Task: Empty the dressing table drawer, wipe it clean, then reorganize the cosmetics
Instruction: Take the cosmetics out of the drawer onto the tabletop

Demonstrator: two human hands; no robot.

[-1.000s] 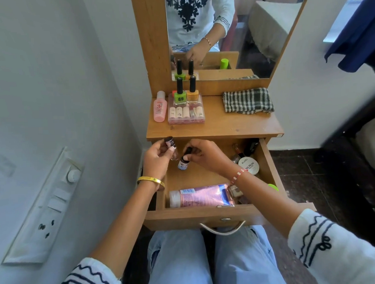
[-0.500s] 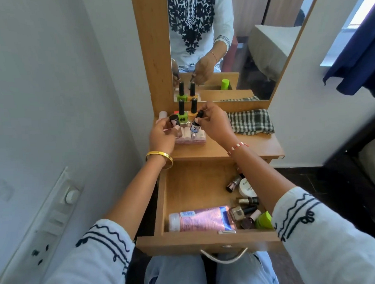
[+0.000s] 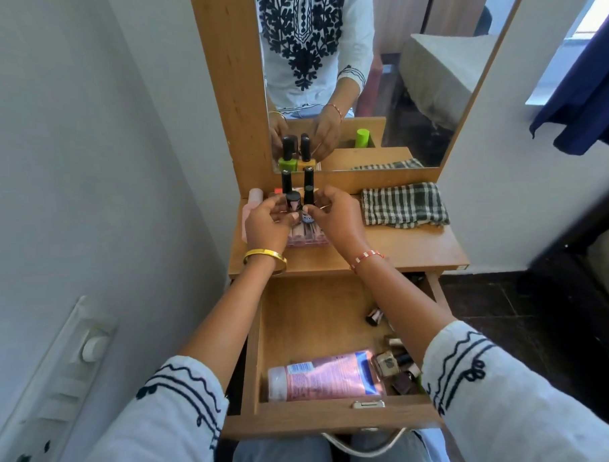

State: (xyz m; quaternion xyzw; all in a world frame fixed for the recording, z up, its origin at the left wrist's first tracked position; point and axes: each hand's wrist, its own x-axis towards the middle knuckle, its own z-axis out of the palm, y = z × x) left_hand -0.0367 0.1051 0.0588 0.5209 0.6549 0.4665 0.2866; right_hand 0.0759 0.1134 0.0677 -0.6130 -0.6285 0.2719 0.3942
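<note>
Emptying stage: both hands set small bottles upright at the surface's back-left corner.

Left hand (image 3: 266, 225) pinches a small black-capped bottle (image 3: 293, 202); right hand (image 3: 337, 219) pinches a small blue-labelled bottle (image 3: 308, 217). Both stand with long axis vertical, touching or just above the clear pink case (image 3: 306, 236); I cannot tell which. Fingers are curled close round each. Tall green and orange nail-polish bottles stand just behind. The open wooden drawer (image 3: 300, 321) holds a pink tube (image 3: 323, 375) at its front edge, nearer the left hand.
</note>
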